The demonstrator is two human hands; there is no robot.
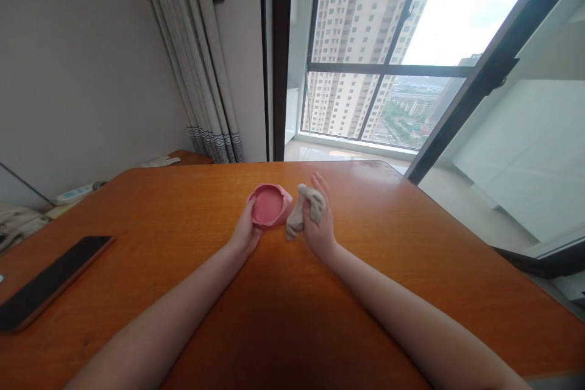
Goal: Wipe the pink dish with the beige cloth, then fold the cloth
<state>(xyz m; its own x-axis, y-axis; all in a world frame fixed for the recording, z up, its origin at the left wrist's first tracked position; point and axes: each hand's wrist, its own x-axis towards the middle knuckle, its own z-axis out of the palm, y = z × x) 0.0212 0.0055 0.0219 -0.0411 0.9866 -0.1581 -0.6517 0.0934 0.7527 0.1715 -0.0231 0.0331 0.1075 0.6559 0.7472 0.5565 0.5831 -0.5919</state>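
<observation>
My left hand [245,226] grips the left side of a small pink bowl-like container [269,205]. The container is tilted, its round opening facing me, and its inside looks bare. Just right of it, my right hand [321,225] holds a crumpled light grey cloth [299,214] between thumb and palm, the other fingers stretched upward. One end of the cloth hangs down close to the container's right side; I cannot tell whether they touch. Motion slightly blurs the cloth.
Both hands are over a brown wooden table [388,311]. A dark flat phone-like slab [50,283] lies at the left. Beyond the left edge are a white remote-like object [78,193] and bunched fabric [18,225]. A curtain [201,73] and a tall window stand behind.
</observation>
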